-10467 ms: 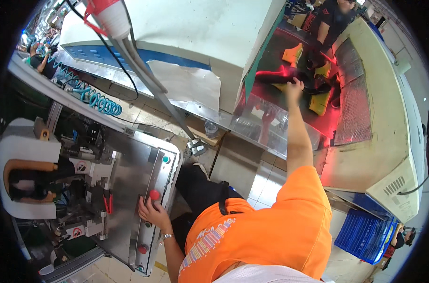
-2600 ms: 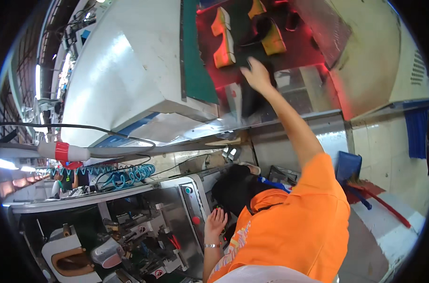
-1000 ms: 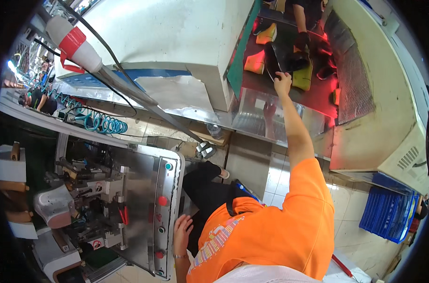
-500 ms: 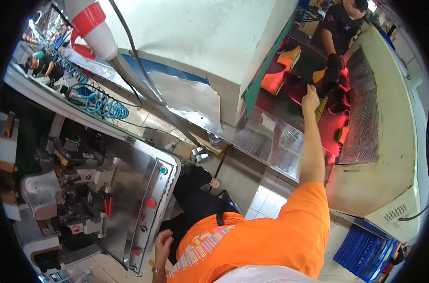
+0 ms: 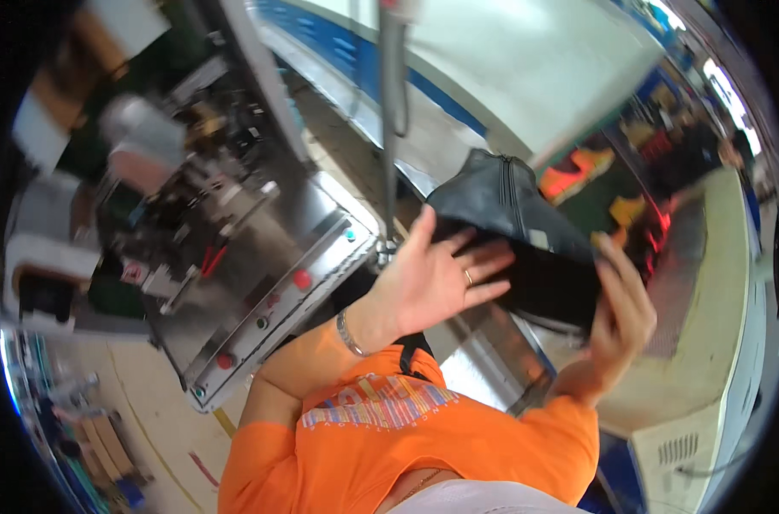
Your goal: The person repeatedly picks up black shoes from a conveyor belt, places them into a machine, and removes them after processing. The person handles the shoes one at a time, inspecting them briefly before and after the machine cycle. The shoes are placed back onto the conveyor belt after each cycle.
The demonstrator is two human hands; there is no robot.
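A black leather boot (image 5: 483, 197) with a zipper along its side is held up in front of me, tilted, its dark underside or opening towards me. My right hand (image 5: 620, 300) grips its right end, with the fingers bent over the edge. Beside the boot's left part is my left hand (image 5: 445, 287), open, palm showing and fingers spread. Its fingertips overlap the boot's dark face; whether they touch it I cannot tell.
Left stands a machine with a steel button panel (image 5: 274, 313) and metal clamps. Orange-lit shoes (image 5: 578, 171) lie on a red-glowing conveyor between a white-and-blue housing (image 5: 526, 68) and a cream housing (image 5: 706, 343). An upright pole (image 5: 393, 120) stands ahead. A blurred person (image 5: 698, 158) is beyond the conveyor.
My right hand has come back from the conveyor and now holds the boot near me. My left hand has risen from my side and opened. The view has turned towards the left-hand machine.
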